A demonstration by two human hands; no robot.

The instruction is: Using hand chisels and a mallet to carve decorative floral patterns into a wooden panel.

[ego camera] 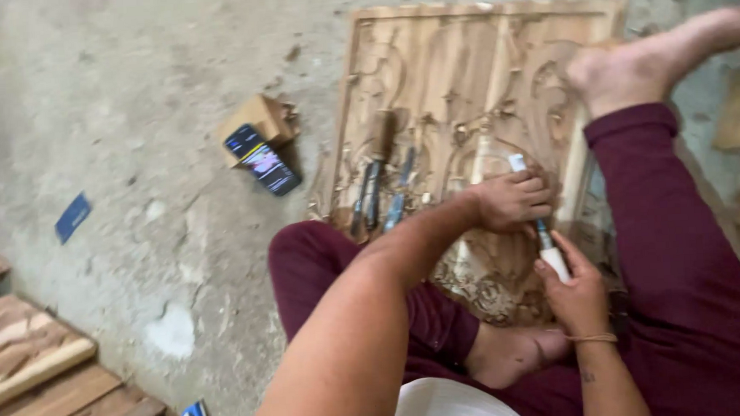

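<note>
Left hand (513, 200) was clamped low on chisel (545, 239); right hand (573, 294) gripped its pale handle. Chisel stood on carved panel (464, 68) lying on floor (129, 119). Judged: tool stiff, sharp-tipped, light; best held by handle. Spare chisels (381, 186) lay on panel

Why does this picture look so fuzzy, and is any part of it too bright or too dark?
Head view: the whole frame is smeared by motion, so the left hand, right hand and the spare chisels on the carved wood panel look soft; the light is dim and even, without glare; only weak shadows fall.
</note>
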